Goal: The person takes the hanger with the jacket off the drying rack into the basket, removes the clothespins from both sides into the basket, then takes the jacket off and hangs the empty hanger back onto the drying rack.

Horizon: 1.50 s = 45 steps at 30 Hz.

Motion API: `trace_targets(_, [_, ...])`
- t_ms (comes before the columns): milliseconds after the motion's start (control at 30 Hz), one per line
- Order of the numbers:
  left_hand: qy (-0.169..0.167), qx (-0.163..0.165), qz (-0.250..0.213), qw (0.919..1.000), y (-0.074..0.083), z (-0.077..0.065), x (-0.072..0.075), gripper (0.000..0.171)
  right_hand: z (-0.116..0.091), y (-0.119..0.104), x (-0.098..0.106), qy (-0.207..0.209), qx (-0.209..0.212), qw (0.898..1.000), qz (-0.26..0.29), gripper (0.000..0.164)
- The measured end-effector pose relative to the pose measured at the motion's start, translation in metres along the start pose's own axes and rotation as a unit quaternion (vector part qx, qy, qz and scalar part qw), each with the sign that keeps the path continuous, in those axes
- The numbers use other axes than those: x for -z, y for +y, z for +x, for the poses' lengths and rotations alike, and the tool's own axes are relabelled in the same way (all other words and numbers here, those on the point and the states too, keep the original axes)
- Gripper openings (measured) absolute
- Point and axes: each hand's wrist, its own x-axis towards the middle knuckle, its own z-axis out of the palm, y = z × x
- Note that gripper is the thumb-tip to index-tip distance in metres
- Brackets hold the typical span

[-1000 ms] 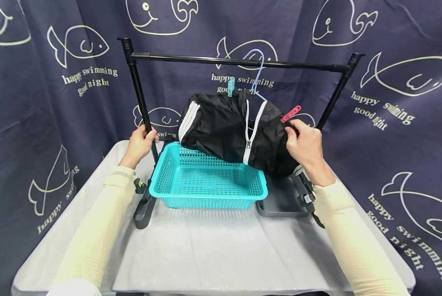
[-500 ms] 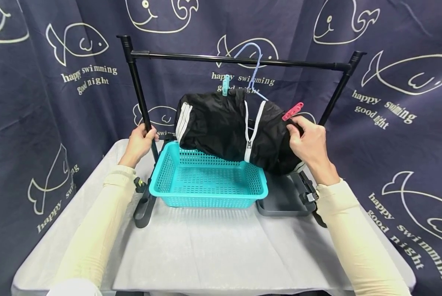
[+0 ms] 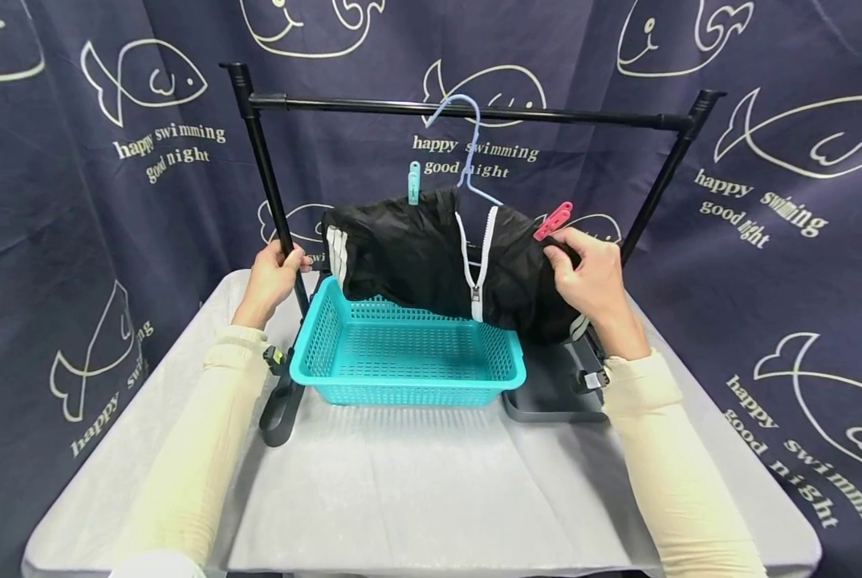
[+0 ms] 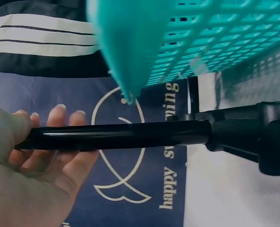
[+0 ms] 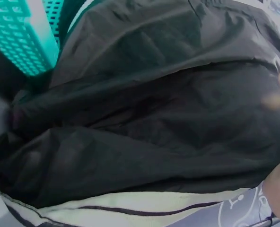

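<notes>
A black zip jacket [image 3: 402,249] with white stripes and a half-open white zipper hangs on a light blue hanger [image 3: 470,144]. The hanger's hook arches over the black rail [image 3: 546,116] of a garment rack. On the jacket's left shoulder area sits a light blue clothespin [image 3: 413,183]; a red clothespin [image 3: 552,221] is on the right one. My right hand [image 3: 591,271] pinches the jacket just under the red clothespin. In the left wrist view, thumb and fingers of my left hand [image 4: 40,165] lie around the rack's left post [image 4: 126,135].
A turquoise mesh basket [image 3: 405,393] stands below the jacket between the rack's feet. To its right lies a dark grey tray-like base [image 3: 554,393]. The rack's left foot [image 3: 279,413] rests on the white-covered table [image 3: 402,498]. A patterned navy curtain [image 3: 156,144] hangs behind.
The jacket, with hanger and clothespins, has shifted left along the rail, the hook moving left with it. My right hand has shifted slightly left; my left hand stays on the post.
</notes>
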Motion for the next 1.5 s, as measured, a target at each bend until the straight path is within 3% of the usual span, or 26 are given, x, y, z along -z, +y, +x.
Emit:
trace_targets(133, [-0.018, 0.028, 0.034, 0.9989, 0.012, -0.004, 0.007, 0.031, 0.0, 0.001, -0.007, -0.009, -0.005, 1.0, 0.009, 0.009])
trace_targets(267, [-0.026, 0.071, 0.112, 0.9909, 0.034, -0.012, 0.019, 0.046, -0.001, 0.005, -0.01, -0.009, -0.01, 1.0, 0.017, 0.009])
trace_targets(333, [0.008, 0.09, 0.134, 0.9868, 0.048, -0.018, 0.022, 0.052, 0.0, 0.006, -0.009, -0.01, -0.011, 1.0, 0.024, 0.009])
trace_targets(433, [0.115, 0.097, 0.112, 0.9823, 0.069, -0.029, 0.023, 0.046, 0.001, 0.008, -0.008, -0.011, -0.01, 0.999, 0.031, 0.01])
trace_targets(533, [0.204, 0.052, 0.061, 0.9757, 0.089, -0.041, 0.019, 0.027, 0.001, 0.008, -0.008, -0.016, -0.014, 0.999, 0.036, 0.011])
trace_targets(600, [0.223, 0.0, 0.039, 0.9741, 0.101, -0.048, 0.013, 0.02, 0.002, 0.007, -0.008, -0.022, -0.017, 0.999, 0.037, 0.011])
trace_targets(667, [0.208, -0.056, 0.037, 0.9759, 0.11, -0.051, 0.005, 0.02, 0.003, 0.006, -0.009, -0.028, -0.019, 0.999, 0.042, 0.011])
trace_targets(733, [0.172, -0.109, 0.044, 0.9781, 0.117, -0.05, -0.005, 0.024, 0.005, 0.004, -0.011, -0.031, -0.019, 0.998, 0.049, 0.01])
trace_targets(833, [0.111, -0.155, 0.068, 0.9793, 0.118, -0.047, -0.02, 0.027, 0.007, 0.002, -0.015, -0.03, -0.019, 0.998, 0.059, 0.009])
trace_targets(967, [0.047, -0.196, 0.095, 0.9748, 0.109, -0.046, -0.035, 0.029, 0.004, 0.001, -0.02, -0.034, -0.019, 0.997, 0.065, 0.008])
trace_targets(1067, [0.009, -0.213, 0.098, 0.972, 0.098, -0.048, -0.043, 0.026, -0.002, 0.003, -0.023, -0.037, -0.025, 0.997, 0.061, 0.007])
trace_targets(1167, [-0.008, -0.221, 0.102, 0.9699, 0.089, -0.051, -0.047, 0.023, -0.007, 0.006, -0.025, -0.041, -0.026, 0.997, 0.059, 0.006])
trace_targets(1333, [-0.003, -0.234, 0.125, 0.9641, 0.085, -0.047, -0.05, 0.016, -0.003, 0.008, -0.026, -0.053, -0.014, 0.997, 0.055, 0.007])
trace_targets(1500, [-0.006, -0.243, 0.144, 0.9593, 0.088, -0.039, -0.051, 0.01, 0.001, 0.009, -0.026, -0.055, -0.037, 0.996, 0.058, 0.006])
